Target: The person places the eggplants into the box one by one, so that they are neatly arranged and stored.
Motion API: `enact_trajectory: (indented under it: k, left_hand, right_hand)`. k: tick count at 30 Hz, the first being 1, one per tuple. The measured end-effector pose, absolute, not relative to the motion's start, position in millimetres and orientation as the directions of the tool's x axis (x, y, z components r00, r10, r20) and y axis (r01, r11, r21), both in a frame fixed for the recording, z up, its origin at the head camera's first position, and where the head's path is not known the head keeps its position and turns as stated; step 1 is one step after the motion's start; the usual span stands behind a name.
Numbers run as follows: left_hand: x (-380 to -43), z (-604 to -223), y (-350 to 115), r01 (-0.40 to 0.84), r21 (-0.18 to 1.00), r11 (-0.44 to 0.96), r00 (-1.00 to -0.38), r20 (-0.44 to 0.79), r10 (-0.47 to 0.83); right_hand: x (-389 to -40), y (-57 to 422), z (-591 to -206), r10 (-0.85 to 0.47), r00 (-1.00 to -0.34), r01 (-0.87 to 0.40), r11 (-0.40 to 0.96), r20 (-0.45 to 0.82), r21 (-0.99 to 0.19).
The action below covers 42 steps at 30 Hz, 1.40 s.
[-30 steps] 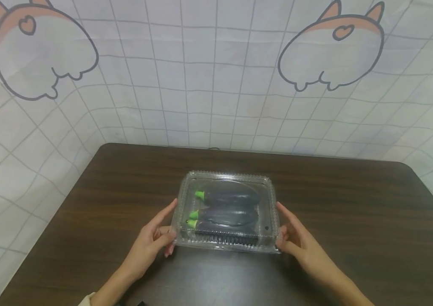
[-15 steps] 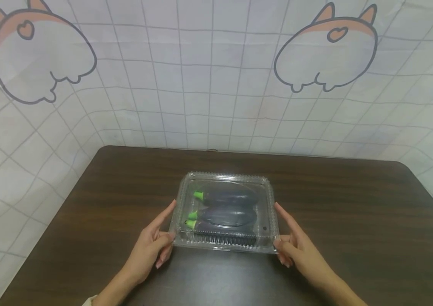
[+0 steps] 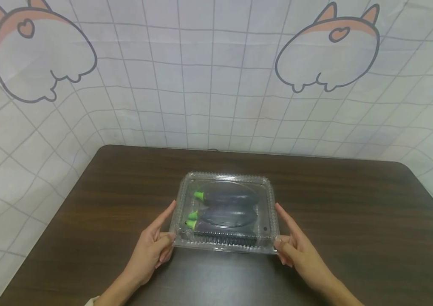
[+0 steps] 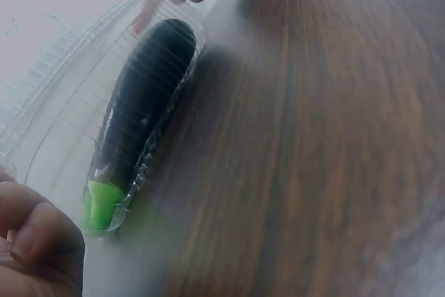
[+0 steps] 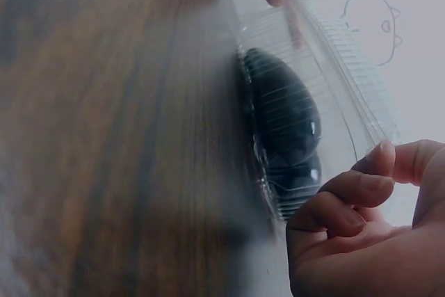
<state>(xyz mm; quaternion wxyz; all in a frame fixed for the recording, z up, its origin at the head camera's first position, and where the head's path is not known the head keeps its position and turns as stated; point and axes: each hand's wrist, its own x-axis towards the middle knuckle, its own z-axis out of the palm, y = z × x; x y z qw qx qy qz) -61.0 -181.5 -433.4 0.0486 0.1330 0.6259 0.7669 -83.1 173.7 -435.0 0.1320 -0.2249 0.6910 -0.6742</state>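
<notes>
A clear plastic clamshell box (image 3: 270, 182) is in the middle of the head view, its lid down. Three purple eggplants (image 3: 231, 198) with green stem ends pointing left lie inside. My left hand (image 3: 149, 250) pinches the box's near left corner by the rim, its index finger stretched along the side. At the near right corner my right hand (image 3: 302, 253) pinches the rim in the same way, index finger extended. Each wrist view shows a dark eggplant (image 4: 142, 102) through the ribbed wall, with the other hand at the far end. Whether the box touches the table cannot be told.
The dark wood-grain table (image 3: 354, 204) stretches out around the box on every side. Behind it and at both sides hangs a white grid-patterned cloth (image 3: 197, 85) with cartoon animal drawings.
The lower fingers of both hands have drawn away from the box's sides and now curl below the thumbs. The box has barely shifted, along with a slight movement of the head view.
</notes>
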Motion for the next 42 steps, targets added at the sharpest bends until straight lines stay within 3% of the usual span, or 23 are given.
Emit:
enact_trajectory:
  k: [16,42]
  left_hand:
    - [-58.5,-432.3,-175.8,0.058,0.977,-0.207,-0.98,0.096,0.176]
    - [-60.3,-441.9,-173.8,0.158,0.943,-0.294,-0.957,0.219,0.189]
  right_hand:
    - [-82.1,172.0,-433.9,-0.475,-0.87,-0.129,-0.041,0.133,-0.991]
    - [-79.9,167.4,-436.2,-0.411,-0.902,-0.113,-0.071,0.132,-0.991]
